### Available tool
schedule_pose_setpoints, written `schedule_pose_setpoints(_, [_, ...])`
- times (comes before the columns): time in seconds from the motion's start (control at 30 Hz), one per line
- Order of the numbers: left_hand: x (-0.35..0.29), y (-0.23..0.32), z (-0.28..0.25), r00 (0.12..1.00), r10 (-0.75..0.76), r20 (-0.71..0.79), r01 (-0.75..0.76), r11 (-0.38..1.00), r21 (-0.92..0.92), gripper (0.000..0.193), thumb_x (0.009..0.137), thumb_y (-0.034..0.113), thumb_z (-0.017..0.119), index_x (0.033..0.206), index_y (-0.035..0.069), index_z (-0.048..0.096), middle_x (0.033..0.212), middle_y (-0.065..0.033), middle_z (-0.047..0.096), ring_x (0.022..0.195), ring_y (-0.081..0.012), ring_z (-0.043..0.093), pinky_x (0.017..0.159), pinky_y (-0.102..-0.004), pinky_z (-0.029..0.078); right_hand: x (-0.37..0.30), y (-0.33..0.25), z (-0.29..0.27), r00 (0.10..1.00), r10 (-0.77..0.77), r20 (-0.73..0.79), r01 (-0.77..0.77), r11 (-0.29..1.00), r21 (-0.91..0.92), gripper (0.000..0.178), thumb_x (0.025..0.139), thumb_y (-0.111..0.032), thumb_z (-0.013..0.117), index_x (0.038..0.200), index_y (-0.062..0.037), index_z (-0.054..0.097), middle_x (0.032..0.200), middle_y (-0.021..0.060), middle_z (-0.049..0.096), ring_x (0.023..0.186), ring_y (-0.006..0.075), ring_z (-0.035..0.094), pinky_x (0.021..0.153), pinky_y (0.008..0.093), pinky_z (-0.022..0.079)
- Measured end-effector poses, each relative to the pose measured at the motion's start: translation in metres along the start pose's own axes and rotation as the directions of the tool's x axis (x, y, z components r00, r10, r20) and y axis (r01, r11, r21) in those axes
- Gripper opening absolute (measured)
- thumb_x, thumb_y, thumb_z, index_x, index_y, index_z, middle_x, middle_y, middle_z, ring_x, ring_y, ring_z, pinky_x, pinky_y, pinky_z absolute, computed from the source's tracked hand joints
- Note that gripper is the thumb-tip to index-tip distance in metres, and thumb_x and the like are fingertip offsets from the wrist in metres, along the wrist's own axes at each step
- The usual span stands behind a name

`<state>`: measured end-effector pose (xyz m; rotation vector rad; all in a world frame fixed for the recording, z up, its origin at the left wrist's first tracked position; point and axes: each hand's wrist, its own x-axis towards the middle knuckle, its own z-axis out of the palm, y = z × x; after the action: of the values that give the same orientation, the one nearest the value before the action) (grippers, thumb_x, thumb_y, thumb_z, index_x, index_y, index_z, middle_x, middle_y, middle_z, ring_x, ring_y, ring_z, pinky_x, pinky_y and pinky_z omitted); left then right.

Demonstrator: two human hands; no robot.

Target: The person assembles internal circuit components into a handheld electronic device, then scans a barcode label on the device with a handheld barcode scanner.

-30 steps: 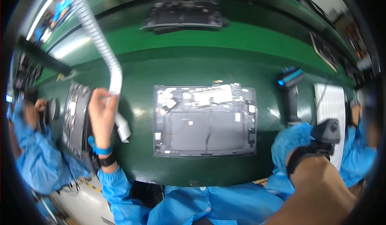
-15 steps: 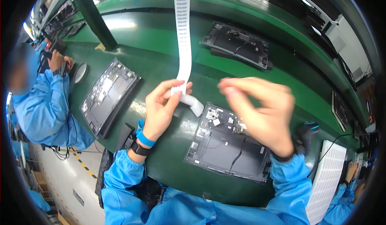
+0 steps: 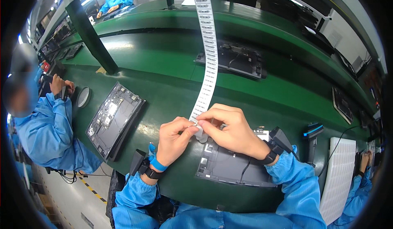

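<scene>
While both hands meet at the low end of the label strip (image 3: 206, 61), the step in hand looks like peeling one label off its backing. The left hand (image 3: 174, 141) pinches the strip's end between thumb and forefinger, the other fingers curled under. The right hand (image 3: 229, 130) closes its thumb and forefinger on the same end from 3 o'clock, seemingly at a label's corner, though the label itself is too small to make out. The strip hangs from 12 o'clock at the top of the view and runs down to the fingers, just above the open chassis (image 3: 235, 163), which lies on the green belt (image 3: 163, 73) at 5 o'clock of the hands.

By my judgement, the next move calls for a clean lift of the label with the right fingertips while the left holds the backing taut, then a short drop to the chassis below.

For room: the belt's near edge curves just under the forearms, so the chassis sits close to the drop. At 9 o'clock a second chassis (image 3: 114, 118) lies near, with a co-worker (image 3: 45, 126) beyond it. A scanner (image 3: 312, 141) stands at 3 o'clock, near the right sleeve, and a white tray (image 3: 339, 175) beside that. A third chassis (image 3: 235, 61) lies at 12 o'clock, behind the strip, and a dark post (image 3: 88, 34) rises at 10 o'clock. Bare belt between these gives free room above and left of the hands.
</scene>
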<state>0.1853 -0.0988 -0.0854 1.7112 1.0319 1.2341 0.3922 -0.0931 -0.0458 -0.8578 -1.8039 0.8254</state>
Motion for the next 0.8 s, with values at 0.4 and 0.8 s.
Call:
schedule_pose_setpoints(0.4, [0.007,0.002,-0.023,0.918,0.389,0.078,-0.318,0.606,0.729,0.015,0.081,0.010,0.082,0.074,0.003,0.071,0.123,-0.0191,0.067,0.117,-0.0406,0.057,0.096,-0.0488,0.048,-0.002,-0.073,-0.073,0.963,0.022,-0.268,-0.011,0.999,0.041,0.021,0.096,-0.005,0.073,0.081,-0.0027,0.059,0.070,-0.0026,0.063,0.063,0.0013,0.057,0.054,0.0212,0.043])
schedule_pose_setpoints(0.8, [-0.089,0.049,0.087,0.675,0.414,0.610,-0.720,0.551,0.423,0.038,0.070,0.021,0.090,0.102,0.007,0.075,0.126,-0.0123,0.071,0.118,-0.0349,0.063,0.099,-0.0492,0.048,-0.042,-0.112,-0.153,0.794,-0.195,-0.575,0.197,0.979,-0.059,0.011,0.095,-0.007,0.069,0.095,0.0038,0.068,0.076,0.0028,0.066,0.065,0.0059,0.060,0.054,0.0207,0.046])
